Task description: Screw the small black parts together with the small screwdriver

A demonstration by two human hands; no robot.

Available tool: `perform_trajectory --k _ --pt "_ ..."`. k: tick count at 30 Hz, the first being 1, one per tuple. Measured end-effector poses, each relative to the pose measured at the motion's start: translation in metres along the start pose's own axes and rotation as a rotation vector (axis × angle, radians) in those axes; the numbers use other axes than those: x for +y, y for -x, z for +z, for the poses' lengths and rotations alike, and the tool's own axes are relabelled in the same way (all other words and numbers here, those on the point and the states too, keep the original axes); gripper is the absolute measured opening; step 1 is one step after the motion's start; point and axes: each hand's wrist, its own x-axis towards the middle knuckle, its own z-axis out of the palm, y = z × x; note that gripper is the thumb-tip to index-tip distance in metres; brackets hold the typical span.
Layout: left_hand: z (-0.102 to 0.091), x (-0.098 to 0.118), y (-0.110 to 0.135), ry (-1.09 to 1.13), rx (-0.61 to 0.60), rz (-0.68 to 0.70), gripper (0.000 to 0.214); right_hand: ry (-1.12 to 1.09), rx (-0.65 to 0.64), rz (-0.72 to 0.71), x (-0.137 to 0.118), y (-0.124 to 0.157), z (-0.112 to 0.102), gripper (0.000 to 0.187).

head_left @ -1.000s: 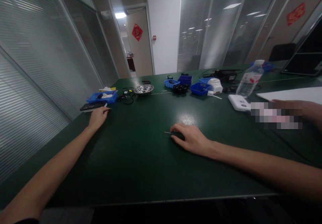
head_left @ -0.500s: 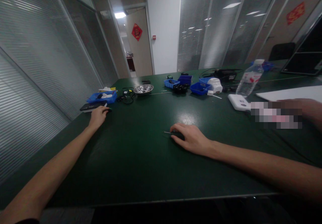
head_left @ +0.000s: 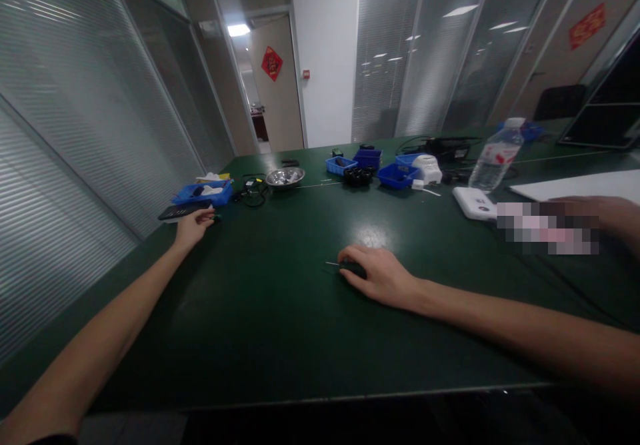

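Observation:
My left hand [head_left: 193, 225] reaches far out to the left over the dark green table [head_left: 270, 325]. Its fingers are curled at a small dark object next to a flat black device [head_left: 176, 212]. What the fingers hold is too small to name. My right hand [head_left: 377, 273] lies on the table near the middle, closed over a small black tool [head_left: 350, 268] with a thin metal tip pointing left. A blue bin [head_left: 203, 193] stands just behind the left hand.
Further back stand a steel bowl [head_left: 285, 177], black cables [head_left: 253, 192], several blue bins [head_left: 395, 175], a white device [head_left: 430, 168] and a water bottle [head_left: 495, 158]. A white box [head_left: 475, 203] and another person's arm [head_left: 615, 212] lie at the right.
My left hand has slid slightly further away and left, toward the flat black device. My right hand has stayed put.

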Motion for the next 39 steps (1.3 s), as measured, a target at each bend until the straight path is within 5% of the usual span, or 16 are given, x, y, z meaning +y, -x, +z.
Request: perform_trajectory --k 28,39 --pt "-0.004 0.000 0.003 -0.272 0.043 0.023 0.030 0.012 0.000 -0.014 0.000 0.000 -0.001 0.024" --pt "0.002 0.009 0.014 -0.487 0.009 0.195 0.036 0.003 0.001 -0.016 0.000 0.000 -0.001 0.025"
